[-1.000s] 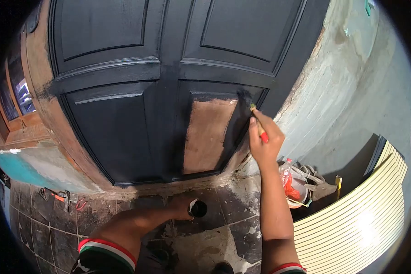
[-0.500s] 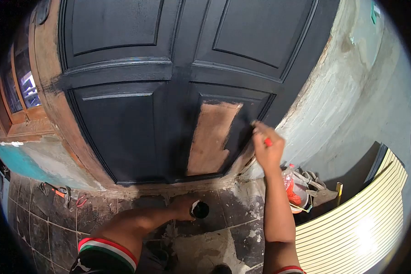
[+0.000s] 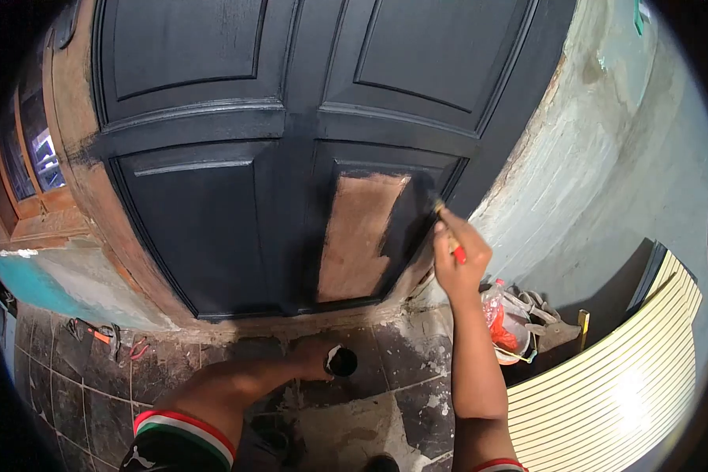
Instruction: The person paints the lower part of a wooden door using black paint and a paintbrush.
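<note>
My right hand (image 3: 462,252) is closed around a paintbrush (image 3: 439,207) with a red handle end. Its bristles meet the right side of the lower right panel of the door (image 3: 299,134). Dark grey-black paint covers most of that door, while a bare brown wood patch (image 3: 358,236) shows in the middle of this panel. Low over the floor tiles, my left hand (image 3: 313,360) grips a small paint can (image 3: 341,361) whose inside looks dark. The can hides part of my left fingers.
At the right stand a cream ribbed panel (image 3: 606,377) and a bucket (image 3: 511,334) holding a red bag and other items. Pliers (image 3: 138,348) and other tools lie on the tiles at left, below the wooden window frame (image 3: 43,224).
The brush has moved slightly up the panel's right side, and my right wrist has tilted. The view has shifted a little. My left hand keeps hold of the can.
</note>
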